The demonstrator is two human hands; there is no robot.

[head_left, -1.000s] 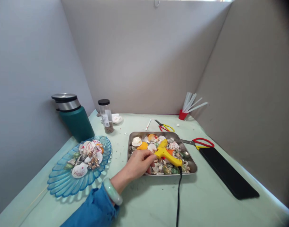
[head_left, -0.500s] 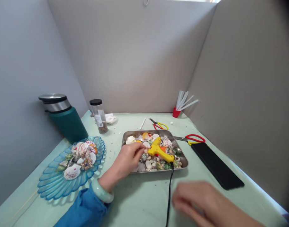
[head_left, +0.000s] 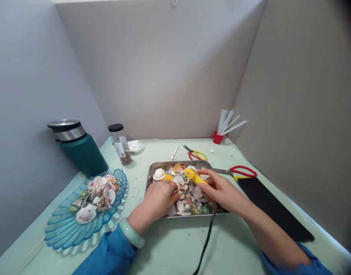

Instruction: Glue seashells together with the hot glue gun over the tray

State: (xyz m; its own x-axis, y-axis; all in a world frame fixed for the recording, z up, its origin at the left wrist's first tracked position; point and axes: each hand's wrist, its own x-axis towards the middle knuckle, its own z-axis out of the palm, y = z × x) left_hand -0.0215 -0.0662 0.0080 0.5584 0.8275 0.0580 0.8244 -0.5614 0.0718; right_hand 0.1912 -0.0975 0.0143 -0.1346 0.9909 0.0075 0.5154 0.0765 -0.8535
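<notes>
A metal tray [head_left: 149, 183] of mixed seashells [head_left: 189, 196] lies in front of me. My right hand [head_left: 223, 189] is closed around the handle of a yellow hot glue gun [head_left: 195, 177], whose body is over the tray and whose black cord [head_left: 205, 242] trails toward me. My left hand [head_left: 161, 196], with a pale green bangle [head_left: 131, 233] at its wrist, is over the tray's left part. Its fingers are curled together down at the shells, and what they pinch, if anything, is hidden.
At left, a blue scalloped glass plate [head_left: 59, 227] holds a pile of shells, with a teal bottle [head_left: 83, 152] behind it. Farther back stand a clear jar [head_left: 122, 147] and a red cup [head_left: 218, 137] of glue sticks. Scissors [head_left: 241, 172] and a black phone [head_left: 274, 208] lie at right.
My right hand has come from the near right up to the tray and gripped the glue gun, lifting and turning it. My left hand stays at the shells.
</notes>
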